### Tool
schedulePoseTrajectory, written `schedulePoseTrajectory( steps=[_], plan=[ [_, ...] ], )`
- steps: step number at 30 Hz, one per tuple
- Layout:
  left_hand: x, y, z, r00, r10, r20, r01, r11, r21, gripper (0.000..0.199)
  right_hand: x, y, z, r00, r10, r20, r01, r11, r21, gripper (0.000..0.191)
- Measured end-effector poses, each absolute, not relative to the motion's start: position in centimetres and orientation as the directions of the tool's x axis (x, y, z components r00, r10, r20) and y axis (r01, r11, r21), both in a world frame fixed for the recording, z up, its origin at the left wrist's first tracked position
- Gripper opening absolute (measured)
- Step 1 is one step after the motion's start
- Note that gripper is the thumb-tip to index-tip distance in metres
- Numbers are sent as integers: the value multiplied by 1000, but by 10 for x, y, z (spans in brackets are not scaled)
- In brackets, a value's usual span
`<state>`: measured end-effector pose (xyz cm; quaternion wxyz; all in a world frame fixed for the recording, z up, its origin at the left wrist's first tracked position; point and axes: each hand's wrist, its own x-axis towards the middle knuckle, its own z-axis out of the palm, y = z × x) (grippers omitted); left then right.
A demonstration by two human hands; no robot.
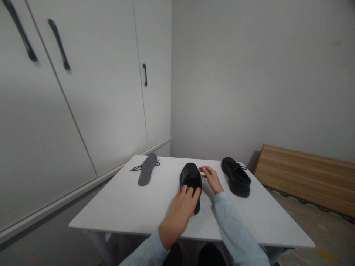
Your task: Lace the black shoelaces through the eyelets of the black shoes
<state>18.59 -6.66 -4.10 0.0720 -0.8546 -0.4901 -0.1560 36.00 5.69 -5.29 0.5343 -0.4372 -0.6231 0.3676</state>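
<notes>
**Shoe Between Hands, Center of Desk**

Your left hand (184,203) lies over the opening of the center shoe (190,171), fingers at its inner edge; how far this grip is closed cannot be told. Your right hand (211,178) is partly open beside the shoe's right side; contact is unclear. On the desk (122,207), the gray insole (148,170) overlies a black lace (137,168) at left; the laced shoe (237,179) sits at right.
</notes>
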Motion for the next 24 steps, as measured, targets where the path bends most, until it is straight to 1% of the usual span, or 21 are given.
schedulePoseTrajectory(
  steps=[2, 4, 6, 8, 11, 14, 18, 24],
  plan=[
    [185, -66, -41, 482, 814, 324, 852, -522, 44, 74, 363, 62, -60, 19, 941, 337, 255, 321, -912, 35],
    [184, -64, -40, 488, 813, 317, 849, -527, 47, 75, 365, 66, -66, 37, 919, 393, 405, 346, -847, 27],
    [184, -62, -40, 497, 814, 302, 846, -532, 40, 76, 367, 68, -72, -3, 893, 451, 536, 382, -753, 21],
    [183, -61, -38, 508, 815, 280, 843, -537, 33, 77, 367, 70, -77, -69, 885, 461, 615, 402, -678, 18],
    [180, -61, -31, 517, 819, 249, 839, -542, 41, 77, 366, 70, -82, -143, 891, 430, 670, 407, -621, 16],
    [174, -64, -19, 529, 814, 239, 826, -559, 76, 72, 366, 70, -84, -168, 891, 422, 693, 411, -592, 16],
    [158, -61, -1, 558, 793, 242, 783, -600, 161, 69, 368, 69, -86, -181, 889, 421, 702, 417, -577, 19],
    [123, -47, 24, 572, 798, 190, 749, -603, 275, 69, 367, 69, -85, -186, 898, 399, 752, 391, -531, 23]
  ],
)
